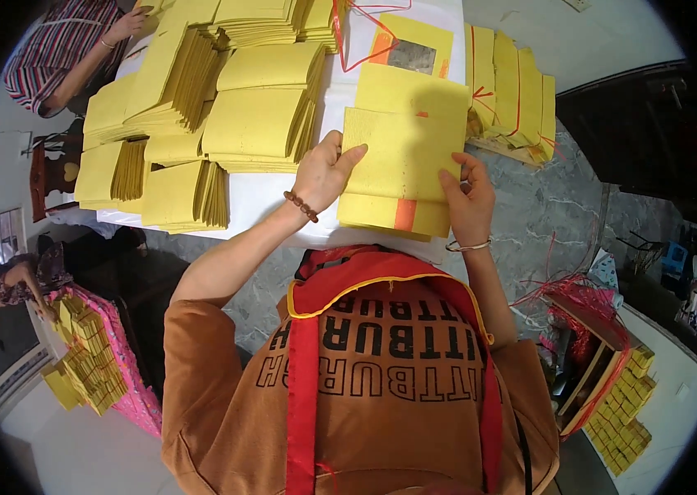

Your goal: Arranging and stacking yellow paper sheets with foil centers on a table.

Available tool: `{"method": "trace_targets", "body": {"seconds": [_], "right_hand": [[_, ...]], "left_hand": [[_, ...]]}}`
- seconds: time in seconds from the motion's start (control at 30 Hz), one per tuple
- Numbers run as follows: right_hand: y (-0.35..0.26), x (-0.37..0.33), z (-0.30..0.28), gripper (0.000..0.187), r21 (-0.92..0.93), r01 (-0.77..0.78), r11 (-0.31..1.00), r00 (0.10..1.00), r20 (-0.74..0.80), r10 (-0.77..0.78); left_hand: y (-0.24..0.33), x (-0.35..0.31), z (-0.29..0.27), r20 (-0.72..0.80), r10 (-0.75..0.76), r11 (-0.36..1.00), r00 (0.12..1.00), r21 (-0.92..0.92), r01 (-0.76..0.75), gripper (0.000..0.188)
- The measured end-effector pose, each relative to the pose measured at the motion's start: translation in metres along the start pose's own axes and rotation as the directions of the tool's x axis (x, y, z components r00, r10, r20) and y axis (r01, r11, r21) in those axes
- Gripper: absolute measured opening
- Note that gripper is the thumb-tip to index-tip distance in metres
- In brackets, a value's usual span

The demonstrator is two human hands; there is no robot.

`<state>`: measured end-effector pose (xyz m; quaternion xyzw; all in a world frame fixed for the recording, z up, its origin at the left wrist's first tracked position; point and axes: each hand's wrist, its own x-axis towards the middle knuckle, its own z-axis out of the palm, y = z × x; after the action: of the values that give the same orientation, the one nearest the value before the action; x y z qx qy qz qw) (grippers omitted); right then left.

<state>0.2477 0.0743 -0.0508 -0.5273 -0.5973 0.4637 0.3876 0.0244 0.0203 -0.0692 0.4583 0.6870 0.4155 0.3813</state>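
Observation:
A stack of yellow paper (402, 153) with an orange-red patch near its front edge lies before me on the white-covered table. My left hand (324, 172), with a brown bead bracelet at the wrist, grips its left edge, thumb on top. At the right edge my right hand (470, 198) is closed around the side, its thumb against the sheets and its fingers curled; a bangle is at that wrist. Just beyond lies another yellow sheet (443, 45) with a grey rectangle and orange marks. Red string (348, 58) loops beside it.
Folded yellow paper bundles (258, 120) crowd the table's left side. Tied bundles (522, 87) stand at the right. A co-worker's hand (126, 25) touches paper at the far left. Red string hangs from a wooden stand (592, 330) at right. More yellow bundles (89, 355) lie on pink cloth, lower left.

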Motion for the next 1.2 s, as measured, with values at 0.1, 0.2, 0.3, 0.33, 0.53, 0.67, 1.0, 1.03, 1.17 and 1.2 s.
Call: {"method": "trace_targets", "body": {"seconds": [0.1, 0.2, 0.3, 0.33, 0.53, 0.67, 1.0, 1.03, 1.17, 1.2], "right_hand": [[-0.005, 0.0, 0.0, 0.025, -0.119, 0.003, 0.993, 1.0, 0.01, -0.001], [0.005, 0.001, 0.0, 0.023, -0.136, 0.002, 0.991, 1.0, -0.004, -0.002], [0.008, 0.002, 0.0, 0.021, -0.093, 0.027, 0.995, 0.999, -0.034, -0.03], [0.002, 0.002, -0.001, 0.021, -0.131, 0.01, 0.991, 1.0, -0.027, -0.013], [-0.003, 0.001, 0.002, 0.022, -0.166, 0.027, 0.986, 0.998, -0.046, -0.035], [-0.01, 0.001, 0.0, 0.026, -0.166, -0.117, 0.979, 0.991, 0.047, 0.126], [0.026, -0.052, 0.001, 0.066, -0.748, 0.563, 0.352, 0.817, 0.439, -0.374], [0.026, -0.053, 0.0, 0.066, -0.718, 0.599, 0.355, 0.792, 0.47, -0.389], [0.018, -0.048, -0.009, 0.058, -0.668, 0.564, 0.486, 0.825, 0.476, -0.303], [0.018, -0.043, -0.01, 0.054, -0.593, 0.546, 0.592, 0.831, 0.475, -0.291]], "left_hand": [[-0.003, 0.0, 0.001, -0.025, -0.016, 0.998, 1.0, -0.068, 0.014, 0.037], [0.025, -0.005, -0.006, -0.01, -0.121, 0.987, 0.993, -0.103, 0.119, 0.032], [0.044, -0.014, -0.008, -0.178, 0.062, 0.99, 0.982, 0.139, -0.037, 0.029], [0.048, -0.015, -0.007, -0.287, 0.357, 0.887, 0.889, 0.403, -0.226, 0.032], [0.067, -0.008, 0.03, 0.283, 0.575, 0.473, 0.768, 0.651, -0.594, 0.043], [0.048, -0.002, 0.036, 0.376, 0.512, 0.404, 0.772, 0.688, -0.603, 0.05], [0.034, -0.001, 0.035, 0.314, 0.613, 0.451, 0.725, 0.614, -0.648, 0.049], [0.036, -0.002, 0.031, 0.34, 0.667, 0.492, 0.663, 0.466, -0.735, 0.048], [0.036, -0.01, 0.025, 0.454, 0.642, 0.454, 0.618, 0.425, -0.783, 0.05], [0.03, -0.011, 0.031, 0.46, 0.656, 0.329, 0.598, 0.54, -0.775, 0.053]]}}
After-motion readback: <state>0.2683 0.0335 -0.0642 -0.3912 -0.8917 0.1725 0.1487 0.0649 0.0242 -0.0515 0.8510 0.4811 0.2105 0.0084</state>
